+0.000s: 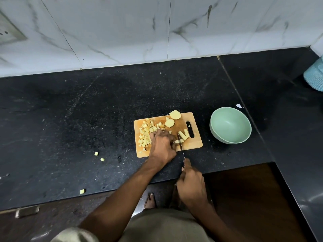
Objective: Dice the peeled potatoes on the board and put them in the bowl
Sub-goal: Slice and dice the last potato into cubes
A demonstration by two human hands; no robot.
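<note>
Right hand (191, 186) grips knife (181, 149); left hand (162, 145) pinches potato strip (178, 141) on board (195, 144), black counter (70, 119)

1 board (195, 144), 1 bowl (230, 125), 1 knife (181, 148), 2 hands.

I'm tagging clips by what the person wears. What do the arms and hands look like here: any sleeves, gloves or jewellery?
Both forearms are bare from the wrists to the bottom edge of the picture. The left hand and right hand wear no gloves, and no ring, watch or bracelet shows. A pale beige sleeve shows at the bottom left edge, by the left upper arm. Finer marks are too small to tell.
</note>
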